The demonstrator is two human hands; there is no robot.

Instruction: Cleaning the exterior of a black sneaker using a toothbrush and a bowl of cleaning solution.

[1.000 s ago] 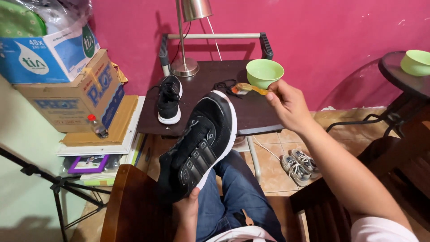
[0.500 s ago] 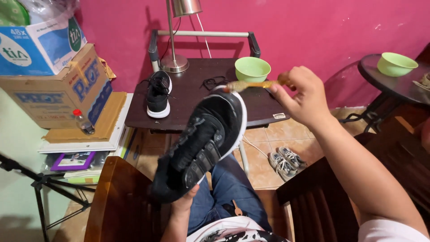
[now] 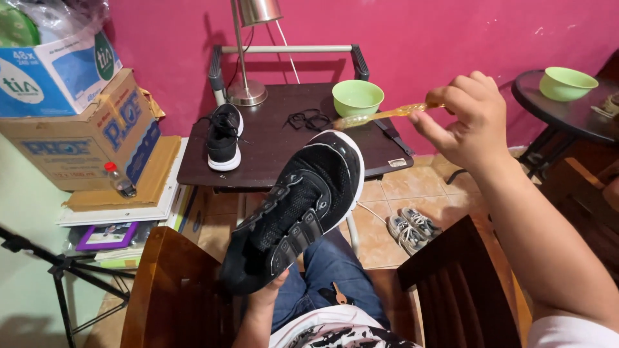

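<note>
Black shoe [image 3: 300, 209]: toe up-right, diag. axis

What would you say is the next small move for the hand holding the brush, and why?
Probably bring the toothbrush down onto the black shoe: the right hand pinches it with bristles just above the white toe edge, not touching, while the left hand props the shoe up.

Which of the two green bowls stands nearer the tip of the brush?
The green bowl on the dark table, beside the lamp; the brush tip almost touches it. The other bowl stands apart on the round table.
</note>
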